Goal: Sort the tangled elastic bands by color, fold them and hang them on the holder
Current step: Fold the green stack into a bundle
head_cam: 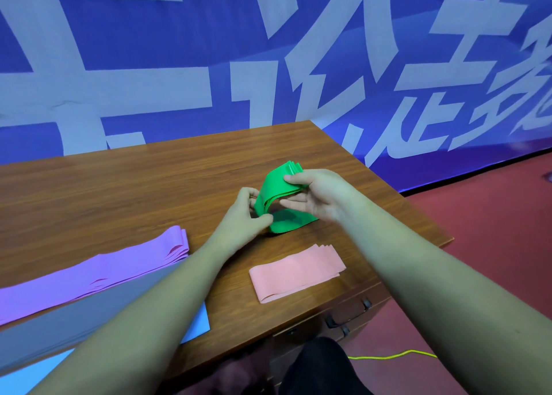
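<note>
Green elastic band [276, 185], folded into several layers, is held up above the far right part of a wooden table [119, 191], arched between both hands with its lower end [291, 219] resting on the tabletop. Left hand [243, 215] pinches the lower bend of the green band between thumb and fingers; right hand [316, 194] clamps the upper folded end, thumb on top and fingers underneath.

The table is brown with a wood grain, and its near right corner shows a drawer front with a dark metal handle [348, 314]. Behind it hangs a blue banner [418, 21] with large pale characters, filling the whole back of the room. The floor [493, 230] to the right is dark red, and a thin yellow cord [394, 355] lies across it near the table's base.

Lying flat on the table are the other bands: a folded pink band [295, 272] just near of the hands, a long purple band [98, 272] in layers at the left, a grey band [74, 320] touching the purple band along its near side, and a light blue band [197, 326] partly hidden under the left forearm. None sits in any container
</note>
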### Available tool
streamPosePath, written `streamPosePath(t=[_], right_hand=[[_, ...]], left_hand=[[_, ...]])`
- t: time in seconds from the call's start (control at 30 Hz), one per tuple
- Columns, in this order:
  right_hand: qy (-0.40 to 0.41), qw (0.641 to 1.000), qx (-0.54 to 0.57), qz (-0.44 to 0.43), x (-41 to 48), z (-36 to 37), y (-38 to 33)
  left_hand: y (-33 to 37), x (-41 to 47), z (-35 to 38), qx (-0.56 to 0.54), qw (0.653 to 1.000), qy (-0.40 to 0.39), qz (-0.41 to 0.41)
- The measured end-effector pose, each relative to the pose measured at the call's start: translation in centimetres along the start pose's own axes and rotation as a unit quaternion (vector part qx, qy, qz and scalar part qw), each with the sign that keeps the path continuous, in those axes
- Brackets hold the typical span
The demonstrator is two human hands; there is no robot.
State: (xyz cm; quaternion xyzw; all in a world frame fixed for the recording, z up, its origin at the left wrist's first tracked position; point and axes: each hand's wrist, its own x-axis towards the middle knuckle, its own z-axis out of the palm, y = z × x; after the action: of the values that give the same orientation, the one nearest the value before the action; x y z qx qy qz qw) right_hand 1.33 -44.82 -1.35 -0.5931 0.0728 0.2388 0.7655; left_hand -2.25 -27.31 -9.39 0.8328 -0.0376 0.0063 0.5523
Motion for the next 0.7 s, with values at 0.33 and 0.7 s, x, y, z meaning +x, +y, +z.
streamPosePath(t=[0.33,0.7], right_hand=[[0.18,0.887,-0.419,-0.065,2.2,-3.0,2.2],[0.214,0.782,-0.557,-0.179,2.6,-3.9,5.9]], left_hand=[[-0.9,-0.5,-0.9,0.23,0.971,-0.016,0.058],[-2.0,-0.5,-0.4,0.279,0.958,-0.001,0.067]])
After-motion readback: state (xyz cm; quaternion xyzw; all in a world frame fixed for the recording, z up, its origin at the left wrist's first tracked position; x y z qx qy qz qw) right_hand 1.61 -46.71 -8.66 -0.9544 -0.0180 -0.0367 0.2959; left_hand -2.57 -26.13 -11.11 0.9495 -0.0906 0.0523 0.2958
